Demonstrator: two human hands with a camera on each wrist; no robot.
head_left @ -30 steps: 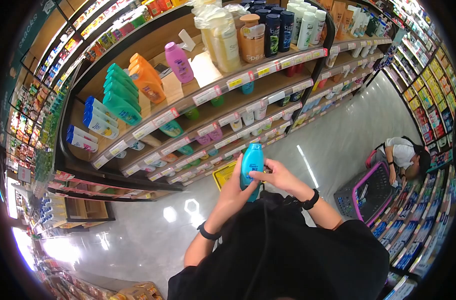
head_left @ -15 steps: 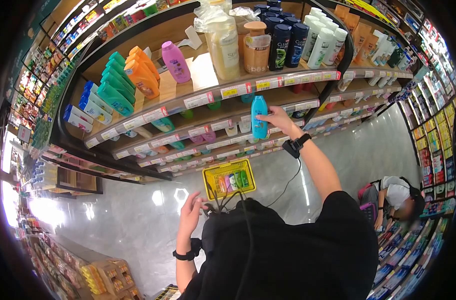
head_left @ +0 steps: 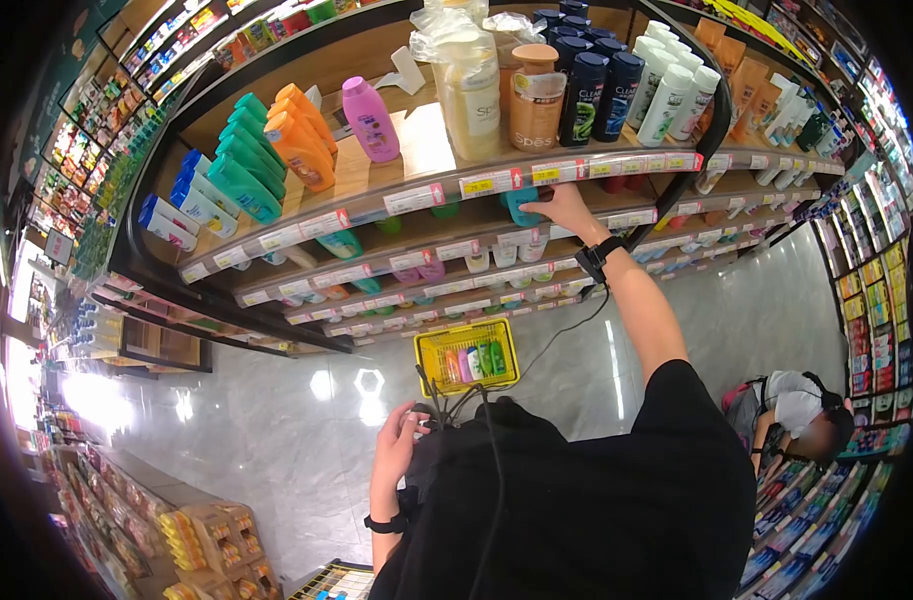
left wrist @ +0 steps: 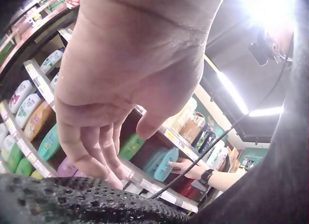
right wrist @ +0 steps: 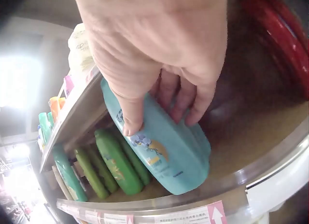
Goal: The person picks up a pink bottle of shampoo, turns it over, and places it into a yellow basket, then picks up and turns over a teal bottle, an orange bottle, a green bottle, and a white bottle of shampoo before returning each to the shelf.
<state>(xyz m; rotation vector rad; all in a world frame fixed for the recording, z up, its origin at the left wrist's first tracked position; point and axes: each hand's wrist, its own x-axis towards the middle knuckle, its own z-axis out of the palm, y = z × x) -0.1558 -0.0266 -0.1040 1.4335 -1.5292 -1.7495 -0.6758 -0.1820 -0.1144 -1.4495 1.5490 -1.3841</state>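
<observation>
The curved shelving [head_left: 396, 200] fills the upper half of the head view, its boards crowded with bottles and edged with price tags. Below it, the pale glossy floor [head_left: 276, 440] takes up the lower left of the frame. A yellow basket [head_left: 466, 355] stands on that floor near the frame's centre, just in front of the lowest shelf, with a few bottles in it.

On the second board from the top (a little right of centre in the head view) sits the teal bottle [right wrist: 164, 147]. It is tilted under the board above, its lower end on the wooden shelf near the front lip. A row of green bottles [right wrist: 113, 168] stands just beside it, at the lower left of the right wrist view.

The right hand [head_left: 566, 210] reaches into that shelf and grips the teal bottle. The thumb presses on its printed face, and the fingers [right wrist: 193, 96] curl round its far side.

The left hand [head_left: 396, 440] is low in the frame, at the black mesh fabric [left wrist: 72, 200] on the person's chest. Its fingers hang loosely curled and hold nothing, with their tips at the mesh. Whether they press it cannot be told.
</observation>
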